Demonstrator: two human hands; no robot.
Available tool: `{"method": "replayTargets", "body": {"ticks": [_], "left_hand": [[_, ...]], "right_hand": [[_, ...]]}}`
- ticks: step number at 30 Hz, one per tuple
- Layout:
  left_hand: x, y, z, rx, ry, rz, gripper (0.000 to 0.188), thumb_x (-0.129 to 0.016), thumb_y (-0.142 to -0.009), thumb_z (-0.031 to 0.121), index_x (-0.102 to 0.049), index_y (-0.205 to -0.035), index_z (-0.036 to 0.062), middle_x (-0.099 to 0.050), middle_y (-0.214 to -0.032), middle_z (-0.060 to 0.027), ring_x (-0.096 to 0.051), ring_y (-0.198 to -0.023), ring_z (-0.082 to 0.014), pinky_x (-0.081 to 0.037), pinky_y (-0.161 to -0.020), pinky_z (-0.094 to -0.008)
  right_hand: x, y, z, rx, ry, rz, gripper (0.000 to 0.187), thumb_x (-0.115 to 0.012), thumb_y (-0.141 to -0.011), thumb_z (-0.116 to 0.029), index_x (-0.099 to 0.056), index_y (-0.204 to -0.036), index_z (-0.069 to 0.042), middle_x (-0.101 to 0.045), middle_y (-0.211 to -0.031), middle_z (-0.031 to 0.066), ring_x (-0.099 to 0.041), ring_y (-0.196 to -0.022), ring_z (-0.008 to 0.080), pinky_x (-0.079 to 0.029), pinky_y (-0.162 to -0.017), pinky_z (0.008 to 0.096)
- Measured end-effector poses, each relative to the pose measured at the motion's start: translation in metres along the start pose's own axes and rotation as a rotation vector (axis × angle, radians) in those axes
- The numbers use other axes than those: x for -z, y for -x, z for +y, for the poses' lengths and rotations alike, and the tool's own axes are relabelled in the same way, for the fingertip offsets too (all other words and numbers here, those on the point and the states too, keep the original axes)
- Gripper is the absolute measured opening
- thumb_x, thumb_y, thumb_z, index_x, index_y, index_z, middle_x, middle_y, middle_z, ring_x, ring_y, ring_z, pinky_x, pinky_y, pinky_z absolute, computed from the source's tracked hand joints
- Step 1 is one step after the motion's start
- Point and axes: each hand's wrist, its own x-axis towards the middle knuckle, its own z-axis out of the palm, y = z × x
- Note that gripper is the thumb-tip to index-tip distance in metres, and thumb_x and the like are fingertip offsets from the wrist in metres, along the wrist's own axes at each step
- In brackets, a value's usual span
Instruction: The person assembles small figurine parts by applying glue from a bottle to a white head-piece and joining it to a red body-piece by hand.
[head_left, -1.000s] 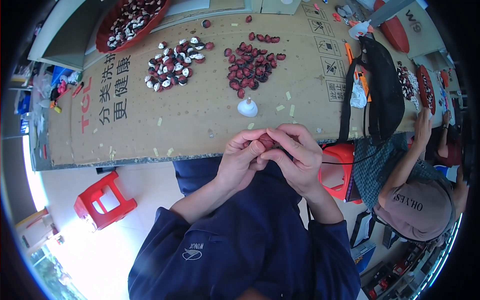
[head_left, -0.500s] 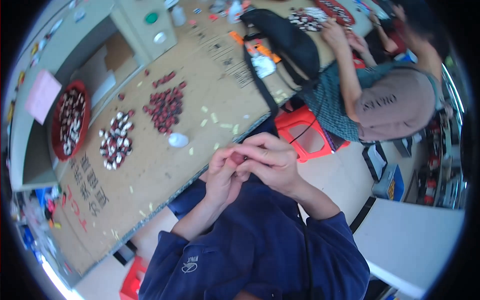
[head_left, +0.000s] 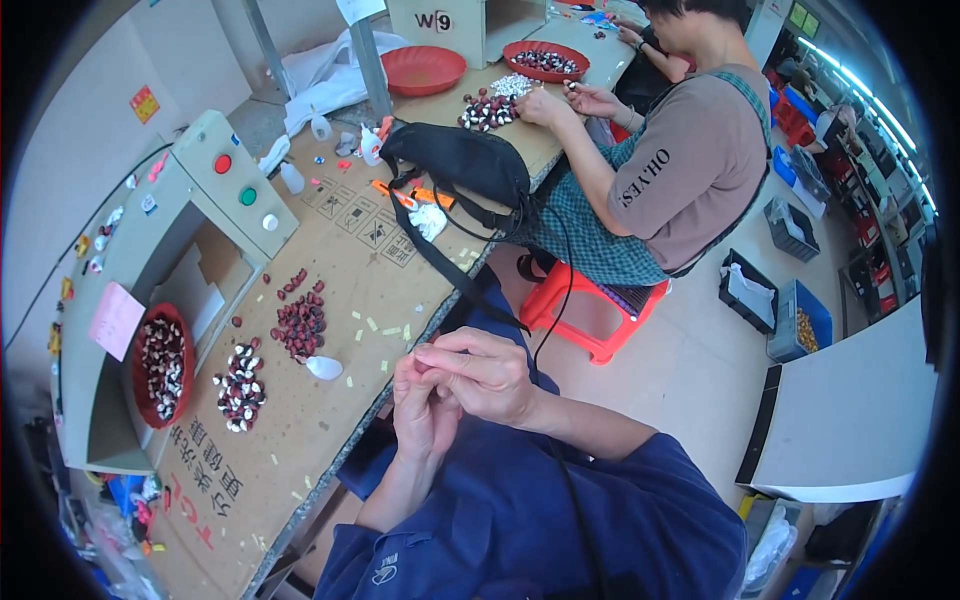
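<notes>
While your hands meet off the bench's near edge, their contents stay hidden.
Left hand and right hand touch, fingers curled tight; grip undeterminable.

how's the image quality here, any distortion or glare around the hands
Head view: strong fisheye, so the cardboard-covered table bows and black corners frame the picture; even indoor light with no glare on the left hand or right hand; whatever the fingers pinch is hidden.

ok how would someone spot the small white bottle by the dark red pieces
On the cardboard-covered table, find the pile of dark red pieces near the grey control box. The small white bottle lies on its side just below that pile, the only plain white thing there.
</notes>
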Motion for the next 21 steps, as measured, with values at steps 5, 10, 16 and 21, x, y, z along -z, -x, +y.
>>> {"method": "replayTargets", "body": {"ticks": [5, 10, 16, 21], "left_hand": [[-0.005, -0.012, -0.013, 0.044, -0.063, -0.046, 0.014, -0.054, -0.084, 0.007, -0.056, -0.097, 0.011, -0.052, -0.078, 0.0024, -0.044, -0.062, -0.0062, -0.035, -0.049, -0.0166], [-0.013, -0.035, -0.025, 0.156, -0.068, -0.046, 0.011, -0.052, -0.086, 0.016, -0.056, -0.096, 0.0109, -0.052, -0.079, 0.0032, -0.044, -0.062, -0.006, -0.034, -0.05, -0.0164], [-0.036, -0.074, -0.039, 0.301, -0.002, 0.208, 0.026, -0.047, -0.089, 0.034, -0.055, -0.097, 0.0102, -0.052, -0.084, 0.0028, -0.044, -0.066, -0.0056, -0.034, -0.051, -0.0175], [-0.041, -0.116, -0.042, 0.291, -0.116, 0.274, 0.022, -0.051, -0.087, 0.025, -0.051, -0.101, 0.0071, -0.052, -0.085, -0.0032, -0.045, -0.06, -0.0066, -0.034, -0.043, -0.0159]], "right_hand": [[0.017, 0.0, 0.008, -0.035, -0.018, 0.047, 0.024, -0.065, -0.066, 0.004, -0.065, -0.089, 0.001, -0.061, -0.077, 0.0095, -0.059, -0.062, 0.0169, -0.047, -0.053, 0.0242], [0.038, 0.001, 0.028, -0.241, -0.073, 0.083, 0.024, -0.065, -0.067, 0.003, -0.065, -0.091, 0.0, -0.06, -0.082, 0.0091, -0.059, -0.069, 0.0158, -0.048, -0.058, 0.0238], [0.066, -0.019, 0.064, -0.284, -0.058, -0.065, 0.027, -0.068, -0.066, 0.0, -0.064, -0.093, -0.001, -0.059, -0.091, 0.0096, -0.059, -0.08, 0.0178, -0.048, -0.068, 0.0256], [0.092, -0.028, 0.097, -0.447, -0.216, -0.07, 0.042, -0.066, -0.07, -0.004, -0.056, -0.111, -0.003, -0.056, -0.102, 0.0091, -0.055, -0.076, 0.0132, -0.046, -0.067, 0.0247]]}}
